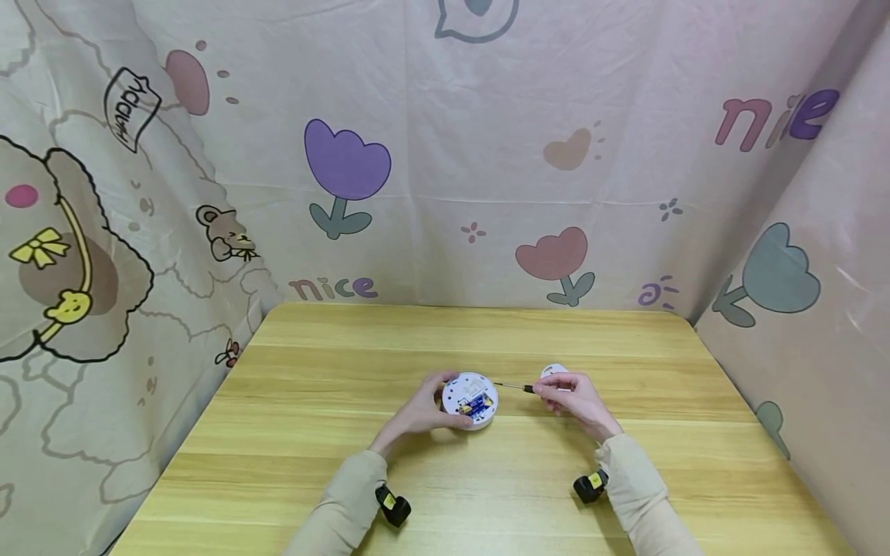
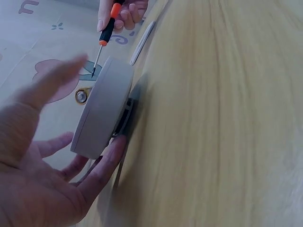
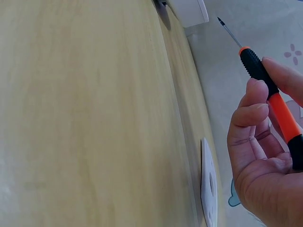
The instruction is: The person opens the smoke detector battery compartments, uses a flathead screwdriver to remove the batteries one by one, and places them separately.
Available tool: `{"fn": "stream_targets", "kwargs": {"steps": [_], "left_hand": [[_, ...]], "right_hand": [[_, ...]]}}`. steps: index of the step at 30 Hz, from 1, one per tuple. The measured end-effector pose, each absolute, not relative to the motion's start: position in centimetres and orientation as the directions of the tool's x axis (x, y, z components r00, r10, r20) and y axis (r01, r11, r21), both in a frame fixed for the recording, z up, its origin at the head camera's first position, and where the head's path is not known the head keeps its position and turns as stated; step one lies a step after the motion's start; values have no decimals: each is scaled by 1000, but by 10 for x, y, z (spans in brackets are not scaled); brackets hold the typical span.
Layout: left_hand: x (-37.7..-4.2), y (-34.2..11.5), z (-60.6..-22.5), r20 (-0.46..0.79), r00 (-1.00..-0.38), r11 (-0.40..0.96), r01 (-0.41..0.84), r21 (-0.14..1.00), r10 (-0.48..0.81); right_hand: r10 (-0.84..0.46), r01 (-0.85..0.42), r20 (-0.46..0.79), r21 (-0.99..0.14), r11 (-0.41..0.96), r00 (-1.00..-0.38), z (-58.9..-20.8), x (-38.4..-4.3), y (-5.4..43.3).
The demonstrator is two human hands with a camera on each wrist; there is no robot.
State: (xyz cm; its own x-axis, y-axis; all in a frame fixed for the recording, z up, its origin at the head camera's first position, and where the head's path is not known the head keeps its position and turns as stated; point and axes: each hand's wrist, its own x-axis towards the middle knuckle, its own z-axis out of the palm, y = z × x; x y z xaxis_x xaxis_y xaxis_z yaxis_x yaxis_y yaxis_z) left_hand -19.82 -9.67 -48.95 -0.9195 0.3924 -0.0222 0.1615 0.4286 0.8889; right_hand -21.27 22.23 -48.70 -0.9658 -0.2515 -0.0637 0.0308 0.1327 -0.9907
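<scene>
My left hand (image 1: 424, 408) grips a round white device (image 1: 459, 390) by its sides, thumb at the near edge and fingers round the far side. Its upturned face shows small holes and a blue-and-yellow battery (image 1: 478, 405); in the left wrist view a round metal battery end (image 2: 81, 96) sticks out past the rim. My right hand (image 1: 572, 395) pinches a small screwdriver (image 3: 280, 111) with an orange and black handle. The thin shaft points left, its tip beside the device's right edge in the head view; whether it touches cannot be told.
A flat white round plate (image 1: 554, 370) lies on the wooden table (image 1: 334, 355) just behind my right hand, partly hidden by it. Printed curtains (image 1: 445, 154) hang along the table's back and sides. Black wrist cameras (image 1: 393, 506) sit on both sleeves.
</scene>
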Motion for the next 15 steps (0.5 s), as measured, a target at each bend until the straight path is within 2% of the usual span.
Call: {"fn": "stream_targets", "kwargs": {"steps": [15], "left_hand": [[-198,-99,-489,-12,-934,382,134,914,358]], "right_hand": [[-258,27,-61,-991,134,-964,-489,-213,224]]}}
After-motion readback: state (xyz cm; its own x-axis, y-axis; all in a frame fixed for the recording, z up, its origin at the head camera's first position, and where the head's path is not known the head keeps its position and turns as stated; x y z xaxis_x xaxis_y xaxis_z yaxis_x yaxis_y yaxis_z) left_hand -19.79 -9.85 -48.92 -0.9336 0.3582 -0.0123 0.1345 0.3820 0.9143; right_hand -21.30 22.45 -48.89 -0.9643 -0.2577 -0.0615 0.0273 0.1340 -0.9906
